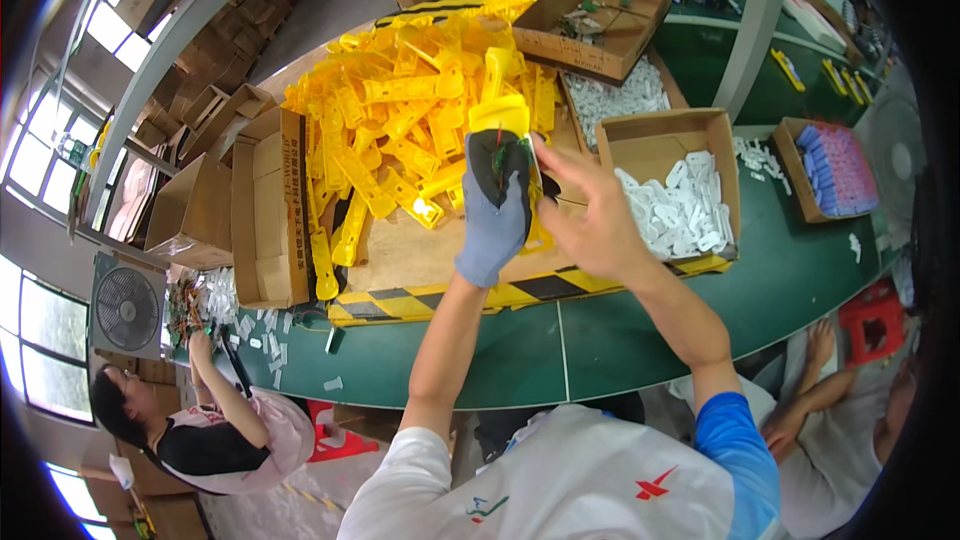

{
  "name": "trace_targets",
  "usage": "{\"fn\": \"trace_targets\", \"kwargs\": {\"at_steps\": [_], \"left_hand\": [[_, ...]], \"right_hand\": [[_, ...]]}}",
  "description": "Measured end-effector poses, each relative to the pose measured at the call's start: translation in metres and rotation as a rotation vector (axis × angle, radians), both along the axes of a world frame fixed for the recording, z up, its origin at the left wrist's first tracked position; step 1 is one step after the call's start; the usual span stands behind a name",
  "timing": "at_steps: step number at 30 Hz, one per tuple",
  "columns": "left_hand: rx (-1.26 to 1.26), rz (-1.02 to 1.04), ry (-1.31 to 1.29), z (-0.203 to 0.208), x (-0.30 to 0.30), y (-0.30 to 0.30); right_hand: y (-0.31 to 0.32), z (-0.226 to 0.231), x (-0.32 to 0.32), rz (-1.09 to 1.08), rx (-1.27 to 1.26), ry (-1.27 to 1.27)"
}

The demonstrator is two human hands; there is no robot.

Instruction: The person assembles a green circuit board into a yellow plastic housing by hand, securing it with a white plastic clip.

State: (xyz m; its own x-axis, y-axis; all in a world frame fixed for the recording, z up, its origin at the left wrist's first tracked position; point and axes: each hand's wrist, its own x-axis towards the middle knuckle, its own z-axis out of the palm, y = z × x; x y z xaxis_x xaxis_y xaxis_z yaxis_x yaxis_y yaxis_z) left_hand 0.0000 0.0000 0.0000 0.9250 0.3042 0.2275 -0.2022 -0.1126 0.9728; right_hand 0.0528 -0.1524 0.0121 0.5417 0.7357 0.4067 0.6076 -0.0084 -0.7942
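Observation:
My left hand (496,208), in a grey and black work glove, is closed around a yellow plastic part (500,116) that sticks up above the fingers. My bare right hand (590,215) is just right of it, fingers spread, the fingertips touching the glove and the held part at its side. Both hands hover over the near edge of a big flat cardboard tray (420,255) heaped with several loose yellow plastic parts (400,115).
A cardboard box (655,145) of small white plastic pieces (680,210) sits right of my hands. More boxes stand behind and left on the green table (600,340). One seated person works at lower left, another at lower right. A grey post (755,20) rises at the back.

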Motion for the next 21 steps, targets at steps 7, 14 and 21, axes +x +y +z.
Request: {"fn": "trace_targets", "kwargs": {"at_steps": [7, 14, 21], "left_hand": [[0.385, -0.183, -0.098, -0.067, -0.078, -0.033], [0.532, 0.633, 0.079, -0.057, -0.247, -0.005], [1.044, 1.209, 0.535, -0.127, -0.351, 0.145]], "right_hand": [[-0.043, -0.002, -0.057, -0.101, -0.148, 0.008], [-0.232, -0.093, -0.041, -0.722, 0.017, 0.317], [-0.435, -0.199, 0.090, -1.134, -0.284, 0.276]]}}
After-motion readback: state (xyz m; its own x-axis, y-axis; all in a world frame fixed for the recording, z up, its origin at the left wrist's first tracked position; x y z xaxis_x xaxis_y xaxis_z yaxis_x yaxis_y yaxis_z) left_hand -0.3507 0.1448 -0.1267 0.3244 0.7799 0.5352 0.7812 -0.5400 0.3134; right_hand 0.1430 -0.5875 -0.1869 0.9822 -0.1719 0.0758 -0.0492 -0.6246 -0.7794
